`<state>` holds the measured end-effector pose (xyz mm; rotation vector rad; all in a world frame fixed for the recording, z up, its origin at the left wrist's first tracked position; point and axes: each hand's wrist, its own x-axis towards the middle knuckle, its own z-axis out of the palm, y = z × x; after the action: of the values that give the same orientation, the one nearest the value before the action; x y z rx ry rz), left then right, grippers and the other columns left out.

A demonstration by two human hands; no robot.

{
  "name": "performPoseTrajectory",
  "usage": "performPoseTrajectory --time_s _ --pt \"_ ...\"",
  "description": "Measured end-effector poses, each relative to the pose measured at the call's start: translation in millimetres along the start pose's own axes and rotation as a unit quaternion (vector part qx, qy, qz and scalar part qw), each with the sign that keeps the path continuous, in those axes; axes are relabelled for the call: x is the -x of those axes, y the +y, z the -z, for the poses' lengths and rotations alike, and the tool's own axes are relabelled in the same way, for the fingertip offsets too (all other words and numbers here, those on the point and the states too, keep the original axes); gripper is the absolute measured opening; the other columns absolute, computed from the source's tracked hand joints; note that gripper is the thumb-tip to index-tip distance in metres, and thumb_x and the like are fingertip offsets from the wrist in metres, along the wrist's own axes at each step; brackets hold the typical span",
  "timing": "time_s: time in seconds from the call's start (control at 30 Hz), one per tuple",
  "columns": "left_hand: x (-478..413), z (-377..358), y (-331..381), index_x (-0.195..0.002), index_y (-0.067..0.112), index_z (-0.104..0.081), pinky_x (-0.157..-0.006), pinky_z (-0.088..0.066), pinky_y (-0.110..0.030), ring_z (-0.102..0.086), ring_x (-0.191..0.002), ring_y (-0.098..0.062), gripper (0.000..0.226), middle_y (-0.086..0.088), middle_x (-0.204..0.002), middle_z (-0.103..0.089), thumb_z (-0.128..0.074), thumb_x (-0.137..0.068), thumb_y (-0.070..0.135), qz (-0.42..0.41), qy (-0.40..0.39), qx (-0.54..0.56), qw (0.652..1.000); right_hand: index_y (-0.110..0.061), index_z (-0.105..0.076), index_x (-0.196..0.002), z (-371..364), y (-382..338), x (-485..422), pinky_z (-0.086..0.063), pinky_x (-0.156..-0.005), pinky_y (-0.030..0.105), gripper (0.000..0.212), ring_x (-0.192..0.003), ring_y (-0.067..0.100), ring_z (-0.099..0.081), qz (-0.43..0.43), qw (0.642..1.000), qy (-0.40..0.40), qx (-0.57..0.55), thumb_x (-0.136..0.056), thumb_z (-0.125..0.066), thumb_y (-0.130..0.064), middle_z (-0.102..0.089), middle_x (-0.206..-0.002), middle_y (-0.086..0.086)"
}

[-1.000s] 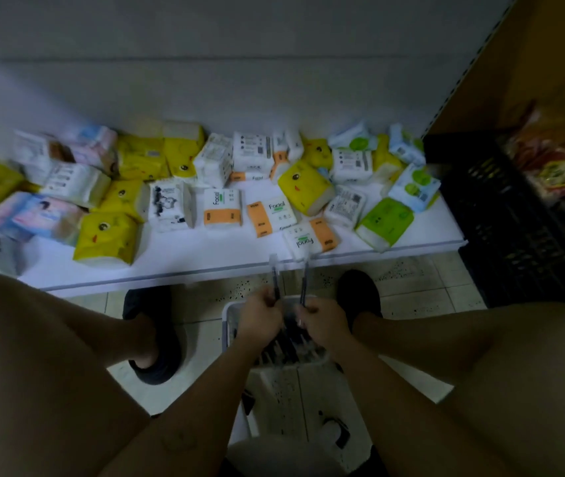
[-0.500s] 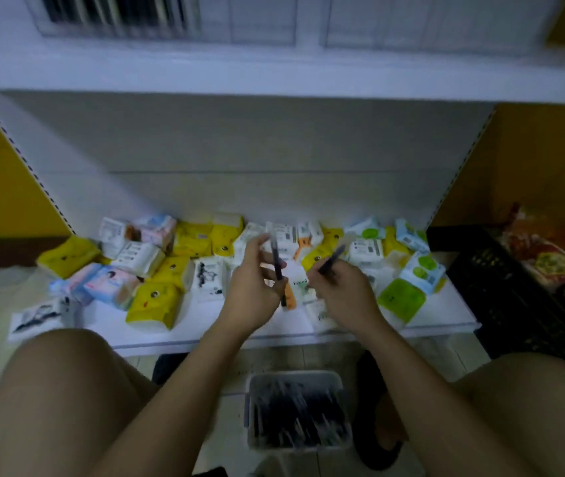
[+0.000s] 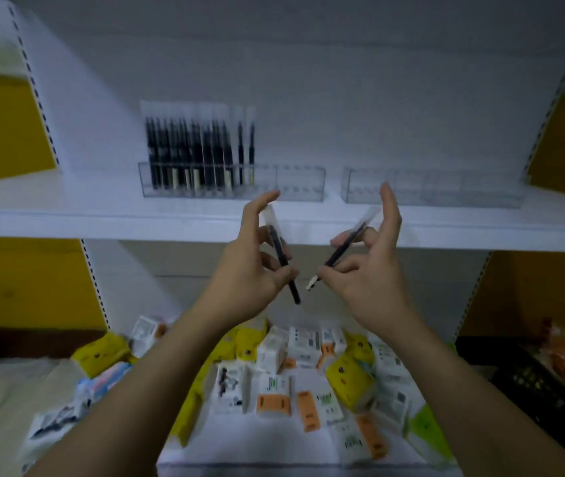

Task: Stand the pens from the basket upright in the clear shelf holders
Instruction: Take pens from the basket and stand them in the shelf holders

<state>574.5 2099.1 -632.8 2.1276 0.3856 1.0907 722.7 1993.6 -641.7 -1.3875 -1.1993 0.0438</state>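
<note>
1. Pens, two, are held in the air before the shelf (image 3: 102, 218) edge. The left pen (image 3: 282, 259) has its clear cap at twelve o'clock; the right pen (image 3: 341, 251) leans with its cap at one o'clock. Their lower ends are near each other but apart
2. The left hand (image 3: 250, 270) curls thumb and fingers round its pen; the right hand (image 3: 370, 280) pinches its pen, forefinger straight up
3. Two clear holders stand on the shelf. The left holder (image 3: 294, 187), at eleven o'clock from the hands, holds a row of upright standing pens (image 3: 198, 156), too blurred to count. The right holder (image 3: 432, 191) is at one o'clock
4. At six o'clock, many packets (image 3: 308, 373) lie on the lower shelf (image 3: 257, 449)
</note>
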Motion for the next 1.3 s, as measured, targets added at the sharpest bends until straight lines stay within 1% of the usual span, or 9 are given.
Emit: performPoseTrajectory --time_s 0.13,0.3,0.43,0.53,0.7,0.87,1.0,1.13,1.3 --pt "-25.6 26.5 19.3 -0.138 0.053 -0.019 -0.057 -0.055 -0.023 -0.070 -0.065 -0.012 0.085 0.005 -0.090 -0.066 -0.070 -0.086 0.010 -0.024 0.016 -0.023 0.999 -0.056 -0.016 -0.136 2.3 -21.4 -29.4 -0.059 -0.064 0.027 0.105 -0.062 0.013 -0.067 0.033 0.999 -0.026 0.013 -0.075 -0.078 0.001 -0.061 -0.090 -0.006" --pt "-54.1 52.5 35.2 -0.138 0.055 -0.026 -0.060 -0.058 -0.022 -0.069 -0.070 -0.004 0.074 0.012 -0.107 -0.052 -0.067 -0.088 0.017 -0.039 0.037 -0.091 0.994 -0.057 -0.030 -0.132 3.1 -46.1 -69.4 -0.060 -0.066 0.030 0.081 -0.067 0.012 -0.068 0.087 0.996 -0.003 0.006 -0.084 -0.071 -0.005 -0.061 -0.087 -0.006" --pt "-78.5 66.9 43.6 -0.132 0.044 -0.045 -0.066 -0.057 -0.021 -0.066 -0.077 -0.006 0.056 -0.001 -0.092 -0.056 -0.060 -0.092 0.007 -0.073 0.067 -0.071 0.993 -0.047 -0.040 -0.136 -2.1 -60.0 -99.0 -0.061 -0.070 0.033 0.064 -0.070 0.012 -0.069 0.114 0.993 0.003 -0.005 -0.090 -0.065 -0.009 -0.056 -0.095 -0.009" --pt "-99.6 75.1 51.5 -0.128 0.043 -0.049 -0.064 -0.053 -0.014 -0.066 -0.077 -0.004 0.052 0.002 -0.092 -0.058 -0.062 -0.091 0.009 -0.093 0.087 -0.086 0.988 -0.043 -0.043 -0.137 -8.1 -66.7 -122.1 -0.060 -0.069 0.036 0.059 -0.068 0.012 -0.068 0.134 0.991 0.007 -0.003 -0.091 -0.064 -0.013 -0.056 -0.090 -0.010" --pt "-134.6 85.1 59.6 -0.121 0.035 -0.058 -0.071 -0.058 -0.020 -0.068 -0.081 -0.003 0.037 0.006 -0.104 -0.060 -0.062 -0.091 0.013 -0.109 0.125 -0.098 0.981 -0.045 -0.042 -0.127 -17.9 -72.2 -161.2 -0.060 -0.067 0.038 0.053 -0.067 0.013 -0.068 0.164 0.986 0.034 0.008 -0.090 -0.066 -0.016 -0.061 -0.092 -0.007" --pt "-164.7 95.6 54.7 -0.117 0.029 -0.064 -0.076 -0.057 -0.023 -0.065 -0.086 -0.002 0.029 0.011 -0.096 -0.064 -0.064 -0.091 0.016 -0.132 0.154 -0.155 0.967 -0.039 -0.046 -0.123 -31.3 -71.4 -203.7 -0.060 -0.065 0.036 0.045 -0.065 0.010 -0.068 0.179 0.983 0.041 0.010 -0.090 -0.067 -0.017 -0.062 -0.090 -0.008" --pt "-185.5 100.6 42.9 -0.116 0.032 -0.062 -0.078 -0.049 -0.016 -0.060 -0.089 0.004 0.029 0.016 -0.089 -0.064 -0.067 -0.089 0.022 -0.131 0.173 -0.205 0.954 -0.034 -0.050 -0.124 -49.2 -61.7 -229.6 -0.057 -0.053 0.024 0.045 -0.064 0.010 -0.068 0.151 0.988 0.025 -0.038 -0.089 -0.068 -0.012 -0.066 -0.087 -0.005" --pt "-196.5 102.6 26.0 -0.109 0.033 -0.059 -0.076 -0.034 -0.006 -0.057 -0.087 0.007 0.025 0.020 -0.084 -0.061 -0.069 -0.087 0.024 -0.109 0.181 -0.241 0.947 -0.035 -0.048 -0.115 -65.3 -42.4 -241.4 -0.059 -0.051 0.030 0.041 -0.061 0.014 -0.068 0.118 0.991 0.003 -0.055 -0.088 -0.069 -0.012 -0.068 -0.090 0.000" --pt "-205.5 105.1 14.0 -0.108 0.033 -0.061 -0.074 -0.040 -0.010 -0.058 -0.090 0.005 0.022 0.021 -0.085 -0.062 -0.068 -0.088 0.028 -0.087 0.192 -0.239 0.948 -0.035 -0.048 -0.113 -72.7 -37.3 -255.5 -0.056 -0.049 0.025 0.041 -0.060 0.013 -0.067 0.115 0.992 -0.025 -0.054 -0.088 -0.069 -0.012 -0.067 -0.090 0.001"
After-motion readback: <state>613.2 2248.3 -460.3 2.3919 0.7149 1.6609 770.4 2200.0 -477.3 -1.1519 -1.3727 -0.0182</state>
